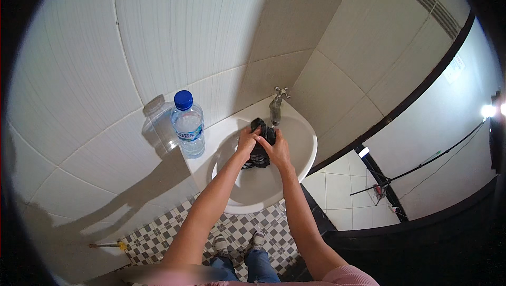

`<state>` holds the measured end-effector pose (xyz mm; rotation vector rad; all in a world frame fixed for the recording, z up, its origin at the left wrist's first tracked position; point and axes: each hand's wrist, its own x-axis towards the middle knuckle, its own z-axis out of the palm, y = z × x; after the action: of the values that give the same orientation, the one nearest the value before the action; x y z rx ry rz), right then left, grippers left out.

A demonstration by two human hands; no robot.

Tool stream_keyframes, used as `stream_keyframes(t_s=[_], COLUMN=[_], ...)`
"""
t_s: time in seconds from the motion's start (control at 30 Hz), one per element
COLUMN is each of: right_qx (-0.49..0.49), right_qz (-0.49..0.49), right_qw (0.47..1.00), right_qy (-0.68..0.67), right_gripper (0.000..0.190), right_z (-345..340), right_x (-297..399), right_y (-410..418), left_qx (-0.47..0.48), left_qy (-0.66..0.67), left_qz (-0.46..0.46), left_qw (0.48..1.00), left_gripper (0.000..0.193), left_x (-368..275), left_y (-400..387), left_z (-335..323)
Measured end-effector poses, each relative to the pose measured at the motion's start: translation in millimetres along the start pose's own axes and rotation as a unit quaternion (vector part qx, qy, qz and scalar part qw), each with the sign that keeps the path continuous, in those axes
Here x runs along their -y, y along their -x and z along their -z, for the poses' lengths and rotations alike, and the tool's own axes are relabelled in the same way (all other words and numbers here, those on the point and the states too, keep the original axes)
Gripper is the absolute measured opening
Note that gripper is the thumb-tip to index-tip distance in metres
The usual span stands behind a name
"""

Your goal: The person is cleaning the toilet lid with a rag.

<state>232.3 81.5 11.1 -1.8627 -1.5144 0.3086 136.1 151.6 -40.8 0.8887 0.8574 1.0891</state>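
Note:
Over the white sink basin (253, 191), both hands grip a bunched black cloth (259, 155). My left hand (248, 142) holds its left side and my right hand (278, 147) its right side, with the thumbs close together at the middle. Part of the cloth hangs below the hands into the bowl. Just above the cloth is the metal faucet (275, 110), its cross handle at the top; whether water runs is hard to tell. A clear plastic Aqua water bottle (189, 128) with a blue cap stands upright on the sink's left ledge.
Tiled walls (189, 21) meet in the corner behind the sink. Below lies a checkered floor (265, 222), where my feet stand. A yellow-ended rod (106, 245) is at lower left. Beyond the dark door frame (403, 110) at right, a thin black stand (425, 163) bears a bright lamp.

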Motion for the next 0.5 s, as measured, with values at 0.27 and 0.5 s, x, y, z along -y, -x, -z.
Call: stream_keyframes(t_s=[0.27,0.5], right_qx=[-0.078,-0.034], right_qz=[-0.034,-0.129], right_qw=[0.996,0.989], right_qy=[0.023,0.061], right_gripper=[0.037,0.039], right_z=[-22.1,-11.7], right_x=[-38.5,-32.8], right_y=[-18.2,-19.9], left_qx=[-0.045,0.001], left_qy=[-0.093,-0.042], left_qz=[0.062,0.104], left_qw=[0.993,0.994], left_gripper=[0.05,0.04], left_x=[16.8,-1.3], left_y=[-0.3,12.2], left_z=[7.6,-3.9])
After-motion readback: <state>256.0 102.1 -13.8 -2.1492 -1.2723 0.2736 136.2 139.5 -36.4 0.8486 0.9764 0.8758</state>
